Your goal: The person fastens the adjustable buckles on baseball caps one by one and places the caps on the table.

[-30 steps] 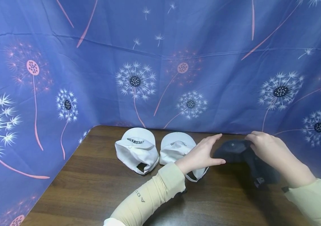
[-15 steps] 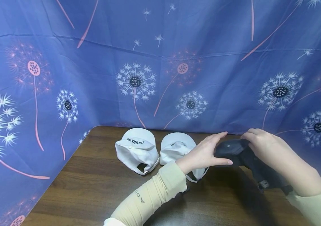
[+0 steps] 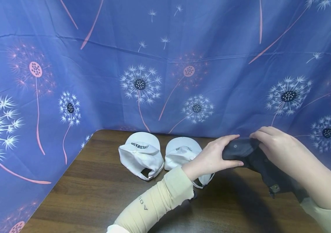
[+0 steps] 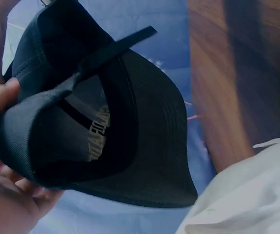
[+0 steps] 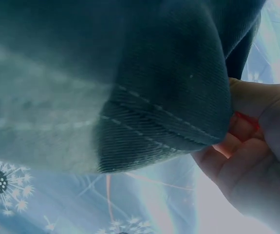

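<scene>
A black baseball cap (image 3: 270,168) hangs above the table between both hands, its back strap buckle low on the right. My left hand (image 3: 210,158) holds its left side, thumb (image 4: 6,100) on one face and fingers on the other. My right hand (image 3: 282,149) grips it from above on the right; in the right wrist view the thumb and fingers pinch the fabric (image 5: 174,87). The left wrist view looks into the cap's inside, with lettering and the curved brim (image 4: 161,131). Behind my left hand lies a white cap (image 3: 183,150), partly hidden.
Left of it sits another white cap (image 3: 142,155) marked COLORADO, brim toward the back. Both rest on the dark wooden table (image 3: 95,194). A blue dandelion-print cloth (image 3: 165,38) hangs at the back and sides. A small dark object shows under my left sleeve.
My left hand has moved right, from beside the black cap to holding its left side. The cap has been raised and tilted slightly, with my right hand still gripping it. The white caps stay put.
</scene>
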`<state>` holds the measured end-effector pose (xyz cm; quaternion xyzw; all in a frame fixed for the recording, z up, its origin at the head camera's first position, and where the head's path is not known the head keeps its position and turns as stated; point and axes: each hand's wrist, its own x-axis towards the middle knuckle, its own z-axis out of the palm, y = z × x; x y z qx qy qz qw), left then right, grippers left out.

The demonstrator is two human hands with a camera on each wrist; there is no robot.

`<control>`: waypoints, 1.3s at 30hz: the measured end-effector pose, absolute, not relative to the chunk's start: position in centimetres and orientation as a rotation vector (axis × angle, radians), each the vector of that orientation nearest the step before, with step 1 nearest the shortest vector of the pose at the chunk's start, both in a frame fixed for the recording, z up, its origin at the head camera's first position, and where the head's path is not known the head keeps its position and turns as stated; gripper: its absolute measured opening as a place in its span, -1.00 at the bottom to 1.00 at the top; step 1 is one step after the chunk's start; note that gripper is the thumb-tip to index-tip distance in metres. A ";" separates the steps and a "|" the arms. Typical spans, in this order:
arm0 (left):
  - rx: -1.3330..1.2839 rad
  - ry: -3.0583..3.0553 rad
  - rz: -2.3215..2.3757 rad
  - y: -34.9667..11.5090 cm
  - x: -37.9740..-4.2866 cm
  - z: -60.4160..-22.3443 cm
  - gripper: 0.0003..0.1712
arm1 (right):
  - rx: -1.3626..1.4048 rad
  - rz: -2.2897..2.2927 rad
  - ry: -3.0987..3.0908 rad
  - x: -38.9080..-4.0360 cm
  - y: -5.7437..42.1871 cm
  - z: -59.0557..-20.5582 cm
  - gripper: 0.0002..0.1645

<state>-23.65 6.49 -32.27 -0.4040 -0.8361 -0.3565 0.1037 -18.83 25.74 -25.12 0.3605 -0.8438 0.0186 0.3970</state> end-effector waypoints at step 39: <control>-1.029 -2.387 -0.842 2.1 -20.1 -25.1 -0.88 | 0.952 0.281 -1.942 -16.4 23.0 -22.8 -0.43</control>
